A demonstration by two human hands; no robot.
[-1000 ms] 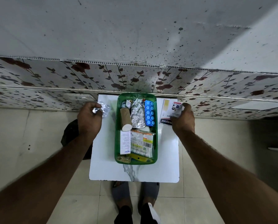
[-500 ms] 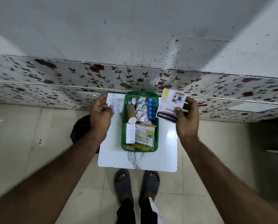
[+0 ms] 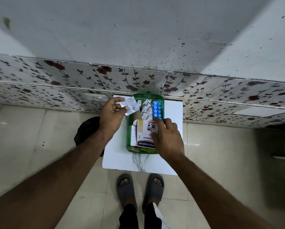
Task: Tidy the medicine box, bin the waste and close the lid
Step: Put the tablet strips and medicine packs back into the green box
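Note:
A green medicine box [image 3: 128,141] stands open on a small white table [image 3: 117,156]. Inside lie a blue blister pack [image 3: 157,110], a silver foil strip [image 3: 146,109] and a white plaster packet [image 3: 145,134] on top of the other items. My right hand [image 3: 167,138] rests on the plaster packet, fingers pressing its right side inside the box. My left hand [image 3: 111,116] holds a clear silvery blister strip [image 3: 130,105] above the box's far left corner. No lid is visible.
A black bin bag [image 3: 87,131] sits on the floor left of the table, partly hidden by my left arm. A floral-patterned wall panel [image 3: 72,83] runs right behind the table. My feet in grey slippers [image 3: 141,189] stand at the table's near edge.
My right hand has brought the plaster packet from beside the box down into the box. My left hand has lifted the blister strip towards the box's far left corner.

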